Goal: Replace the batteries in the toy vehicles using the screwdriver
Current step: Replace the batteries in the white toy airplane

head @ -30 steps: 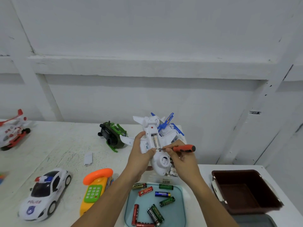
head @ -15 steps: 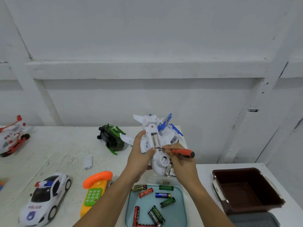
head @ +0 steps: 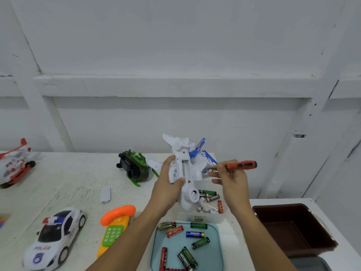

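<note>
My left hand (head: 169,179) grips a white toy plane (head: 186,173) with blue parts, held belly-up above the table. Its battery compartment (head: 184,169) is open and a battery shows inside. My right hand (head: 229,176) holds an orange-handled screwdriver (head: 241,165) to the right of the plane, its tip clear of the toy. A teal tray (head: 214,249) below holds several loose batteries (head: 195,234). A clear box (head: 205,217) behind it holds more batteries.
A green toy vehicle (head: 134,167) lies behind the plane. A small white cover (head: 106,194) lies on the table. A police car (head: 52,237), an orange toy phone (head: 115,225) and a red-white helicopter (head: 14,165) sit left. A brown bin (head: 293,229) stands right.
My right hand has pulled the screwdriver away from the battery compartment to the right. The plane stays in my left hand, tilted slightly.
</note>
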### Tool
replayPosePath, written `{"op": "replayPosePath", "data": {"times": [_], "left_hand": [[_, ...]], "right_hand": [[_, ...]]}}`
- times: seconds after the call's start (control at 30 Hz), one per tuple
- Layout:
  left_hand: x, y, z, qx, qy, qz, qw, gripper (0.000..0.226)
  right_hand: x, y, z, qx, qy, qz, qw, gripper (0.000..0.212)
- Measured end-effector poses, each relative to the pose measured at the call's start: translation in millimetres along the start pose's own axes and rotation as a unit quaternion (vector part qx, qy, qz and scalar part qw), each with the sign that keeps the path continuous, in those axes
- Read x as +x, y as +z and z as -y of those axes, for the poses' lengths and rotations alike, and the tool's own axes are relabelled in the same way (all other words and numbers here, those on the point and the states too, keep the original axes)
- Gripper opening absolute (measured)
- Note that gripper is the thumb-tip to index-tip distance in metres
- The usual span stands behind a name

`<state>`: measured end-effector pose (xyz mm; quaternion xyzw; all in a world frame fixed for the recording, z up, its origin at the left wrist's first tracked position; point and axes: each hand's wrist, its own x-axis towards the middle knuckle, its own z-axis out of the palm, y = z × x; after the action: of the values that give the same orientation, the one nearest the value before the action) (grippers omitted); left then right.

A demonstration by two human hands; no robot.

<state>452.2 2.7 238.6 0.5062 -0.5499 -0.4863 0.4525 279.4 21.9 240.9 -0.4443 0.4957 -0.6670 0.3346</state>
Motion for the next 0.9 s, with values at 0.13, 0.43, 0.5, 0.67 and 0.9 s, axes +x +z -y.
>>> {"op": "replayPosePath", "data": {"times": [0.13,0.43,0.5,0.67,0.9], "left_hand": [[-1,-1,-1,-0.009,-0.003,0.006,1.0,0.068],[-5,-2,0,-0.087,-0.019,0.027,0.996,0.062],[-5,-3,2,-0.095,-0.022,0.032,0.995,0.062],[-2,-4,2,-0.103,-0.017,0.037,0.994,0.062],[2,-5,1,-0.119,-0.022,0.04,0.992,0.062]], "right_hand": [[16,11,11,-0.007,0.012,0.051,0.999,0.011],[29,36,8,-0.118,-0.032,0.139,0.983,0.01],[27,38,7,-0.129,-0.036,0.138,0.981,0.013],[28,42,6,-0.201,-0.078,0.132,0.968,0.007],[40,44,15,-0.256,-0.112,0.16,0.947,0.01]]}}
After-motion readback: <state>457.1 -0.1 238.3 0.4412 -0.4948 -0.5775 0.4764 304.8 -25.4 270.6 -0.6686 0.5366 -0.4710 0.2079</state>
